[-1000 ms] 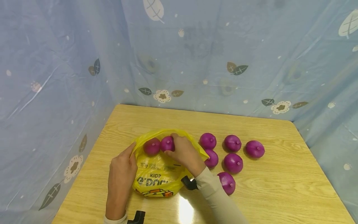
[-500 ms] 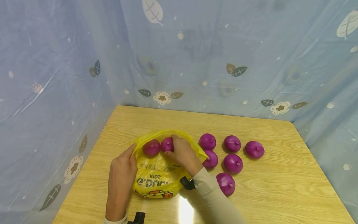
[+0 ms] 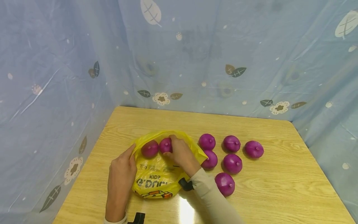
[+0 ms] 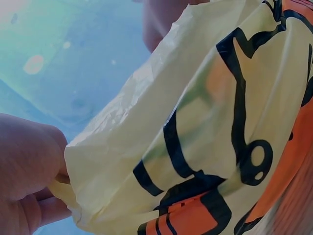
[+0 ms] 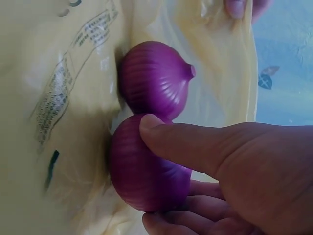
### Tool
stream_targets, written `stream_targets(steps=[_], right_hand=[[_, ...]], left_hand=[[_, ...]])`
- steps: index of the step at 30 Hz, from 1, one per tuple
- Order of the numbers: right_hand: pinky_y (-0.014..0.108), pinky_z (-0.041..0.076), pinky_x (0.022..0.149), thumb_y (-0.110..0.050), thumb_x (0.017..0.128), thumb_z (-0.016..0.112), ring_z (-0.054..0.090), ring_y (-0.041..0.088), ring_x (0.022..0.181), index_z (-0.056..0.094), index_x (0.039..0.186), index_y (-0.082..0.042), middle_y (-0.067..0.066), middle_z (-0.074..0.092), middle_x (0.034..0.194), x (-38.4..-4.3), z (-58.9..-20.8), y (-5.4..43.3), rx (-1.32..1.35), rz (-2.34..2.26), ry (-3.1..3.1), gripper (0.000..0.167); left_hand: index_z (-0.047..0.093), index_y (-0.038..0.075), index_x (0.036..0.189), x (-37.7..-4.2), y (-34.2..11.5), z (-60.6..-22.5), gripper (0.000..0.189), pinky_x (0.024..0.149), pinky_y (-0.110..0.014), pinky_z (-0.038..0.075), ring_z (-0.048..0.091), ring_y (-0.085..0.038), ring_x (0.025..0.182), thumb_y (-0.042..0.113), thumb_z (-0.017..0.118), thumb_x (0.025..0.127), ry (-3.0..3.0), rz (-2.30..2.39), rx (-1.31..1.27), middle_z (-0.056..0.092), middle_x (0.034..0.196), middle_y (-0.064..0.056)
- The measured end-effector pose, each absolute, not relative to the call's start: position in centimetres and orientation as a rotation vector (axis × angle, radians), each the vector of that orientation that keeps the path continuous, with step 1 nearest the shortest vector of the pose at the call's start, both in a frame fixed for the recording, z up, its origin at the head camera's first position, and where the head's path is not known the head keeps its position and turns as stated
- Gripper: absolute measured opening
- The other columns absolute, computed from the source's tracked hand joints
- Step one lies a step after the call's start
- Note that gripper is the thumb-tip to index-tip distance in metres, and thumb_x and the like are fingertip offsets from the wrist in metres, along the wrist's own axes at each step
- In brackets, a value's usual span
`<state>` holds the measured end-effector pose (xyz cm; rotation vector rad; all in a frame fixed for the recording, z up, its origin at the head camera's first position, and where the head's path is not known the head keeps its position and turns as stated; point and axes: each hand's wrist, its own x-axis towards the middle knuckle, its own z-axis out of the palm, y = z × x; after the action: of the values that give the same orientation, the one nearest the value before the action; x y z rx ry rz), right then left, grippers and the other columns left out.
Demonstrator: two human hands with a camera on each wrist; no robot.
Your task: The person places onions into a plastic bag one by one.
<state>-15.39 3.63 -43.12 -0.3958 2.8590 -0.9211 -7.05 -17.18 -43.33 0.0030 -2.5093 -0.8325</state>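
Note:
A yellow plastic bag with printed lettering lies on the table, its mouth spread wide. The left hand pinches the bag's left rim; in the left wrist view its thumb and fingers grip the plastic edge. Reaching into the mouth, the right hand holds a purple onion. The right wrist view shows the thumb on top of this onion and the fingers below. Another purple onion rests inside the bag, touching or nearly touching the held one.
Several purple onions stand right of the bag on the wooden table. The closest, an onion, is partly covered by the bag's rim; a front onion lies by the right sleeve. A blue patterned curtain hangs behind and at both sides.
Almost nothing differs. Both hands keep their holds on the bag and onion, and the whole scene shifts very slightly in the head view.

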Motion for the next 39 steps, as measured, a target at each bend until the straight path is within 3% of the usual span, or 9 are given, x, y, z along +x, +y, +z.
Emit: stream_targets(steps=[4,8,11,18,29,31,35,37,39], right_hand=[[0.046,0.059,0.097,-0.021,0.09,0.087,0.071,0.035,0.111,0.051,0.146,0.0,0.023,0.072,0.122,-15.4,-43.4,3.7,-0.405,-0.944,2.857,0.07],[0.045,0.06,0.093,-0.02,0.09,0.087,0.072,0.033,0.106,0.049,0.145,-0.001,0.021,0.073,0.118,-15.3,-43.6,3.7,-0.406,-0.957,2.856,0.07],[0.044,0.06,0.091,-0.021,0.09,0.087,0.072,0.033,0.104,0.049,0.145,-0.002,0.021,0.073,0.116,-15.2,-43.8,3.7,-0.41,-0.956,2.859,0.07],[0.043,0.061,0.087,-0.023,0.09,0.088,0.073,0.033,0.101,0.047,0.144,-0.002,0.021,0.074,0.113,-15.2,-44.0,3.6,-0.418,-0.951,2.865,0.071],[0.043,0.06,0.093,-0.031,0.092,0.085,0.072,0.031,0.107,0.049,0.147,-0.001,0.022,0.073,0.121,-14.6,-41.9,4.2,-0.429,-0.969,2.88,0.072],[0.038,0.06,0.088,-0.033,0.093,0.084,0.071,0.025,0.099,0.051,0.146,-0.002,0.019,0.074,0.117,-14.3,-41.0,4.4,-0.445,-0.975,2.88,0.07],[0.034,0.056,0.069,-0.034,0.096,0.08,0.061,0.019,0.071,0.051,0.148,-0.005,0.013,0.071,0.091,-13.5,-38.8,5.2,-0.471,-1.022,2.867,0.066],[0.035,0.057,0.07,-0.034,0.097,0.08,0.06,0.019,0.071,0.053,0.147,-0.006,0.012,0.072,0.092,-13.2,-37.8,5.8,-0.489,-1.056,2.881,0.063],[0.038,0.06,0.077,-0.035,0.097,0.079,0.067,0.022,0.08,0.054,0.146,-0.007,0.014,0.075,0.103,-12.9,-36.9,6.5,-0.507,-1.085,2.903,0.061]], left_hand=[[0.069,-0.003,0.135,-7.1,-17.1,-43.4,0.036,0.057,-0.043,0.056,0.061,-0.025,0.063,-0.007,0.059,0.101,-2.515,-0.829,-0.003,0.075,0.114,-0.028],[0.069,-0.003,0.135,-7.1,-17.1,-43.3,0.035,0.064,-0.051,0.062,0.075,-0.036,0.08,-0.006,0.06,0.101,-2.516,-0.831,0.003,0.074,0.117,-0.028],[0.069,-0.003,0.135,-7.1,-17.1,-43.3,0.035,0.071,-0.056,0.062,0.076,-0.043,0.094,-0.006,0.06,0.101,-2.518,-0.838,0.004,0.074,0.118,-0.028],[0.069,-0.003,0.135,-7.1,-17.0,-43.3,0.035,0.071,-0.056,0.062,0.076,-0.043,0.093,-0.006,0.059,0.101,-2.519,-0.835,0.003,0.074,0.118,-0.028],[0.069,-0.003,0.135,-7.2,-16.9,-43.2,0.035,0.072,-0.057,0.062,0.075,-0.044,0.095,-0.006,0.059,0.101,-2.514,-0.835,0.006,0.074,0.119,-0.029],[0.069,-0.003,0.135,-7.1,-16.9,-43.1,0.035,0.072,-0.057,0.062,0.075,-0.045,0.096,-0.006,0.06,0.101,-2.513,-0.832,0.0,0.074,0.118,-0.029],[0.069,-0.002,0.136,-7.1,-16.9,-43.0,0.036,0.07,-0.055,0.062,0.076,-0.042,0.092,-0.006,0.059,0.101,-2.517,-0.827,-0.001,0.074,0.117,-0.028],[0.069,-0.002,0.136,-7.1,-16.9,-43.0,0.037,0.067,-0.053,0.062,0.076,-0.038,0.088,-0.006,0.059,0.101,-2.519,-0.826,0.0,0.074,0.116,-0.028],[0.069,-0.002,0.136,-7.1,-16.9,-42.9,0.037,0.066,-0.052,0.062,0.075,-0.035,0.083,-0.006,0.059,0.101,-2.521,-0.827,0.001,0.075,0.116,-0.028]])
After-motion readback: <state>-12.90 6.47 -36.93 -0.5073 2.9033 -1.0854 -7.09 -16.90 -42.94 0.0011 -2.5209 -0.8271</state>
